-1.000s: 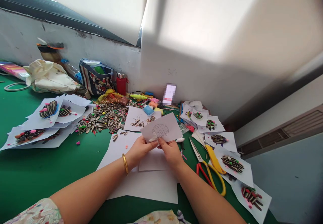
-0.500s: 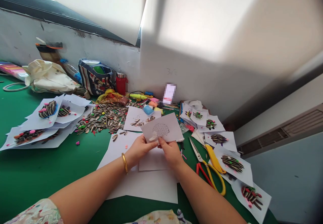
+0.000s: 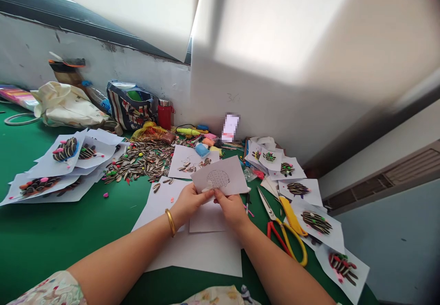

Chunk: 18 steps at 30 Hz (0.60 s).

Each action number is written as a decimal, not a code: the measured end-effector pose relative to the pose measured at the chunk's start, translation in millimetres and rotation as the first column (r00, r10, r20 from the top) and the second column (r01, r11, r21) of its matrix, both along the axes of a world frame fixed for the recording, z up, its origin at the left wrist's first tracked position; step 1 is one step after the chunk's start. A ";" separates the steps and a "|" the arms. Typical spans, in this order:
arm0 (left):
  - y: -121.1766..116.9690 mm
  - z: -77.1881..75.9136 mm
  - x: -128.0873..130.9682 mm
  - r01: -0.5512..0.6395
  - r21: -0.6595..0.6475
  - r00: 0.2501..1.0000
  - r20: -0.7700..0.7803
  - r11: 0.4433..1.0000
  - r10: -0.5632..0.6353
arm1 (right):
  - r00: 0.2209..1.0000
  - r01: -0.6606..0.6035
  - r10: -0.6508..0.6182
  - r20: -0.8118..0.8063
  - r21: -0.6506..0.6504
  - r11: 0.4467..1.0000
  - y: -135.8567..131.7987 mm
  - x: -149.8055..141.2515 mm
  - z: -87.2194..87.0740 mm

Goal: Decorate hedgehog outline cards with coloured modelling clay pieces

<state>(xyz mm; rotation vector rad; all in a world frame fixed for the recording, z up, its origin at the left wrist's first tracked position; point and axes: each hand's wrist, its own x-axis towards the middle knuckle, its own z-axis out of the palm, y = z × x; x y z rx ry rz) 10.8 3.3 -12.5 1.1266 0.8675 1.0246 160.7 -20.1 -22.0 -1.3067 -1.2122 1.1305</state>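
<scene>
Both hands hold up a small white card point(image 3: 237, 172) with a hedgehog outline drawn on it. My left hand point(image 3: 191, 204) grips its lower left edge, thumb in front. My right hand point(image 3: 232, 207) pinches the bottom edge beside it, the two thumbs almost touching. A whitish blob by the drawing's lower left is too small to name. Below lie blank white paper sheets point(image 3: 192, 254), with a few sunflower seeds point(image 3: 156, 187) on the upper part. Just behind the card rests another sheet point(image 3: 177, 154) with seeds on it.
A pile of striped sunflower seeds point(image 3: 146, 158) spreads at back left. Seed-decorated cards lie at left point(image 3: 65, 158) and right point(image 3: 316, 222). Scissors point(image 3: 268, 204), red-handled pliers point(image 3: 280, 237) and a yellow cutter point(image 3: 290, 215) lie right of my hand. A red flask point(image 3: 165, 114) stands by the wall.
The card has shifted very slightly down and left in my hands. My grip and everything on the table look the same.
</scene>
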 end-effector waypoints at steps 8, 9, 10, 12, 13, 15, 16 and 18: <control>-1.3 -3.4 -1.4 -0.008 -0.009 1.000 0.024 1.000 0.008 | 0.999 -0.001 0.001 0.052 0.013 1.000 -3.8 -2.2 6.5; -1.1 -3.9 -1.5 -0.004 -0.017 0.999 0.033 1.000 0.005 | 0.998 -0.003 0.002 0.056 0.013 1.000 -3.8 -1.9 5.6; -0.9 -3.9 -1.6 0.003 -0.023 0.999 0.041 1.000 -0.002 | 0.998 -0.004 0.003 0.058 0.011 1.000 -3.6 -1.4 4.2; -1.0 -2.3 -1.6 0.023 -0.025 0.998 0.054 0.999 -0.021 | 0.998 -0.002 0.001 0.055 0.009 1.000 -2.7 -0.3 0.9; -1.2 -0.9 -1.6 0.037 -0.021 0.998 0.056 0.999 -0.036 | 0.999 -0.004 0.003 0.050 0.009 1.000 -2.2 0.1 -0.4; -1.9 2.1 -1.4 0.062 -0.007 0.997 0.042 0.998 -0.062 | 0.999 -0.006 0.005 0.039 0.016 1.000 -1.7 0.3 -1.3; -2.4 3.3 -1.3 0.068 -0.004 0.997 0.030 0.998 -0.068 | 0.999 -0.007 0.007 0.036 0.018 1.000 -1.9 0.1 -0.6; -3.1 4.2 -1.2 0.057 -0.005 0.998 0.021 0.998 -0.057 | 0.999 -0.016 0.015 0.042 0.017 1.000 -3.4 -1.0 2.4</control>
